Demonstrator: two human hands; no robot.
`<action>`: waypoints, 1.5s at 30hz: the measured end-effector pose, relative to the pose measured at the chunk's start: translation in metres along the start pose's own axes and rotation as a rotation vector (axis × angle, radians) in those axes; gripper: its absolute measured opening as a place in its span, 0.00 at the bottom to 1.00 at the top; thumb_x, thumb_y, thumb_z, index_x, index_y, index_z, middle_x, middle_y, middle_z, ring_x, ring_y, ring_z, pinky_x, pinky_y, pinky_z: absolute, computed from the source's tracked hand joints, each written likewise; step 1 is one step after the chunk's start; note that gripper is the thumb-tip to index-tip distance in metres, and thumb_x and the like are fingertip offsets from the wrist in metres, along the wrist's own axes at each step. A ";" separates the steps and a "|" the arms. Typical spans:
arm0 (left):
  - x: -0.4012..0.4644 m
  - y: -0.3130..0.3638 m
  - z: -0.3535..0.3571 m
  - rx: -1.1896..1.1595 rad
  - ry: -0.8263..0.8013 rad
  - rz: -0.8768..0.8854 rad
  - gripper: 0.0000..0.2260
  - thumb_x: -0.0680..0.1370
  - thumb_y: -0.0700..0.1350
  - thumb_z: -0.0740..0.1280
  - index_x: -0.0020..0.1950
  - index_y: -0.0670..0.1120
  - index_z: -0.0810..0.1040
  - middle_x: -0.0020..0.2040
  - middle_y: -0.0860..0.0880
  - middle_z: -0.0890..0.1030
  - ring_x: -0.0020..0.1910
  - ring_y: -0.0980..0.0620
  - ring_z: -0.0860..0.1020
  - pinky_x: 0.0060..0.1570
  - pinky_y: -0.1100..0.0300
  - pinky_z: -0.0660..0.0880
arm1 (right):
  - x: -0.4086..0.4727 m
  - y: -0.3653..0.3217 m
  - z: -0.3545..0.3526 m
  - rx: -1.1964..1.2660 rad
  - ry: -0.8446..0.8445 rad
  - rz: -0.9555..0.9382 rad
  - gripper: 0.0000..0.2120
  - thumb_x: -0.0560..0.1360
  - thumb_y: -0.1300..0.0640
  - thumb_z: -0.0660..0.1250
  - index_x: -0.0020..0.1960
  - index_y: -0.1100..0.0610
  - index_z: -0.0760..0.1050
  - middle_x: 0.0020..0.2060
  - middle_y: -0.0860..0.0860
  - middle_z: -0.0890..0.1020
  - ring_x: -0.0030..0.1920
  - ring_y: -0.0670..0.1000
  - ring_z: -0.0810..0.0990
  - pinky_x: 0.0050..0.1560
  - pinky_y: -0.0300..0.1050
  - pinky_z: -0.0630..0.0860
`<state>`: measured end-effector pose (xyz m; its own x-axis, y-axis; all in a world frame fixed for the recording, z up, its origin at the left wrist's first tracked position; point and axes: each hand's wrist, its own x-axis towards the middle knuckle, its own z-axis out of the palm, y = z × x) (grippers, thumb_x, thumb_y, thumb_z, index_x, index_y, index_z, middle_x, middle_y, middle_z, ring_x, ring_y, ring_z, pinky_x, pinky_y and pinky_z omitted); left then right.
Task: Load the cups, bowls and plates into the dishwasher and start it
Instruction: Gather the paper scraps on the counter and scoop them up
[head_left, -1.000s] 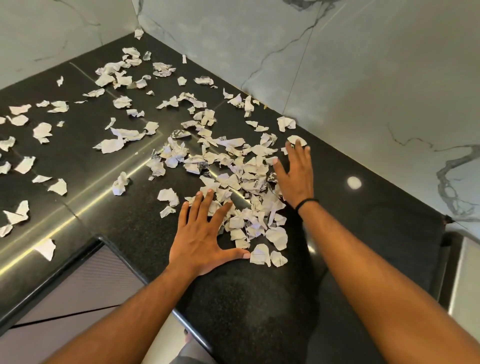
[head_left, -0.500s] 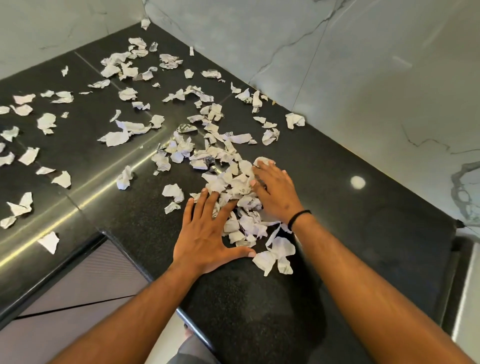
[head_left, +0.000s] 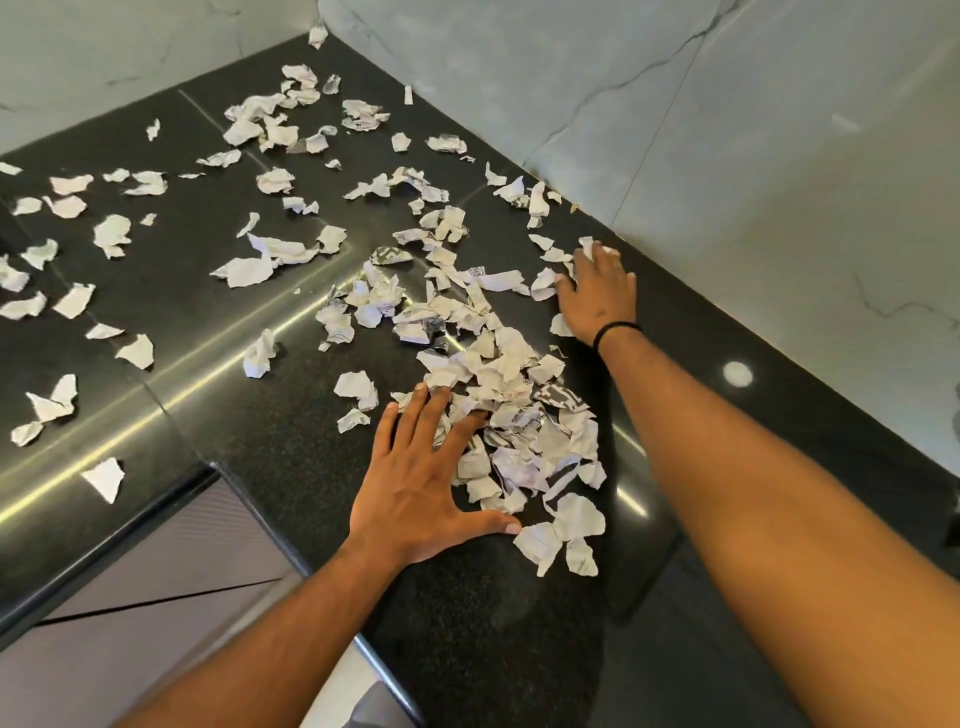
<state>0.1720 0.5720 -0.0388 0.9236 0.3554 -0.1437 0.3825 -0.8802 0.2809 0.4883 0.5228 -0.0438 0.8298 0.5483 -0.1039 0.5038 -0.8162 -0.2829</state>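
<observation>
— What was counted on the black countertop (head_left: 291, 457)?
— Torn paper scraps (head_left: 498, 415) were seen in the dozens, too many to be counted exactly; one heap was gathered.
— And hands?
— Two were counted: one left hand (head_left: 415, 493), one right hand (head_left: 597, 296), a single black wristband (head_left: 615, 328) being worn

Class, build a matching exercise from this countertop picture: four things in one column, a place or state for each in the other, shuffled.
1. left hand
2. right hand
3. paper pile
4. countertop

A. black and glossy
B. reaching scraps near the wall
C. lying between the two hands
D. flat, fingers spread, at the pile's near edge

Pairs: 1-D, 2-B, 3-C, 4-A
</observation>
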 end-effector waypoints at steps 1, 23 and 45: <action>0.000 0.000 0.000 -0.001 0.000 -0.002 0.54 0.60 0.87 0.51 0.81 0.62 0.49 0.83 0.49 0.45 0.80 0.49 0.34 0.79 0.43 0.38 | -0.011 -0.007 0.007 0.009 0.034 -0.044 0.25 0.83 0.46 0.55 0.78 0.54 0.63 0.79 0.55 0.60 0.79 0.57 0.54 0.77 0.65 0.52; -0.011 -0.009 0.007 -0.301 0.214 -0.006 0.46 0.60 0.78 0.69 0.72 0.57 0.66 0.78 0.49 0.59 0.80 0.48 0.54 0.80 0.47 0.52 | -0.169 -0.042 0.003 0.139 -0.126 -0.153 0.23 0.84 0.51 0.56 0.77 0.53 0.61 0.74 0.54 0.67 0.75 0.56 0.64 0.76 0.58 0.60; 0.108 -0.103 -0.072 -0.135 0.281 0.128 0.32 0.71 0.70 0.66 0.70 0.56 0.71 0.76 0.47 0.62 0.76 0.45 0.59 0.74 0.43 0.64 | -0.154 -0.102 -0.003 -0.154 -0.332 0.041 0.23 0.84 0.45 0.52 0.78 0.45 0.58 0.72 0.56 0.64 0.70 0.63 0.65 0.71 0.58 0.67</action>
<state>0.2347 0.7233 -0.0150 0.9284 0.3342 0.1627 0.2459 -0.8805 0.4053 0.3099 0.5215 0.0037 0.7395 0.5236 -0.4231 0.5231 -0.8425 -0.1283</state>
